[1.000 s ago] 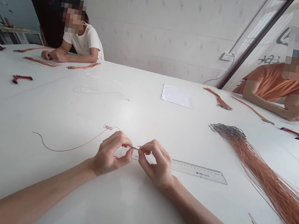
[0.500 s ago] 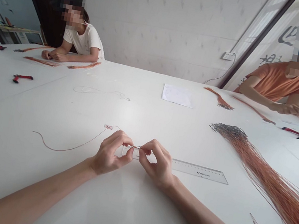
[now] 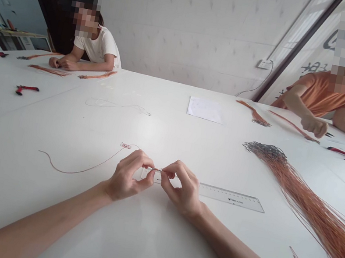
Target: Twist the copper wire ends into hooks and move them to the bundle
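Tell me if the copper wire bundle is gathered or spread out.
Both: the copper wire bundle is gathered at its dark tips, then fans out.

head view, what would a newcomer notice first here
The long bundle of copper-coloured wires fanning across the right of the white table stands out first. At centre, the left hand and right hand pinch a thin wire above a clear ruler. A person in a white T-shirt and a person in an orange T-shirt sit across the table.
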The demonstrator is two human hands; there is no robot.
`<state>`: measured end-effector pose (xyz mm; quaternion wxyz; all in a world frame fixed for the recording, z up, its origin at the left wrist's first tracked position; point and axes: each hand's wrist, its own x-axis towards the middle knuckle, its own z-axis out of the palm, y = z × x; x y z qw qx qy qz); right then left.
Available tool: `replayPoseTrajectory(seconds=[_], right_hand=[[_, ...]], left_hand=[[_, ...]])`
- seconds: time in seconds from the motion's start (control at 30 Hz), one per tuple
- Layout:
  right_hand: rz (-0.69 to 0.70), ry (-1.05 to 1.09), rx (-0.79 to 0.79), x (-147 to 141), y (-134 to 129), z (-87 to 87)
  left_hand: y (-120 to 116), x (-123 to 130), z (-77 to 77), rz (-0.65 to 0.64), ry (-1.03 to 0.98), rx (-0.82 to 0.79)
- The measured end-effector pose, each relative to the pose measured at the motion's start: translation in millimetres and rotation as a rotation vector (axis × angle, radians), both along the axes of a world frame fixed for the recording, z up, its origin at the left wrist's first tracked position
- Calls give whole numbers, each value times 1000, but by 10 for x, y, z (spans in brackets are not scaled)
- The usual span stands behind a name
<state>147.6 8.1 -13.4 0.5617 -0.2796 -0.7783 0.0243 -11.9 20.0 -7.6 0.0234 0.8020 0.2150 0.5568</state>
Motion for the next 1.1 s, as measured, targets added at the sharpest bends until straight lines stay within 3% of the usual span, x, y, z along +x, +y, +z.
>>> replayPoseTrajectory(seconds=[1.1], right_hand=[[3,11,-22,1,-3,6]], left_hand=[[12,-18,-11,-3,8,-1]])
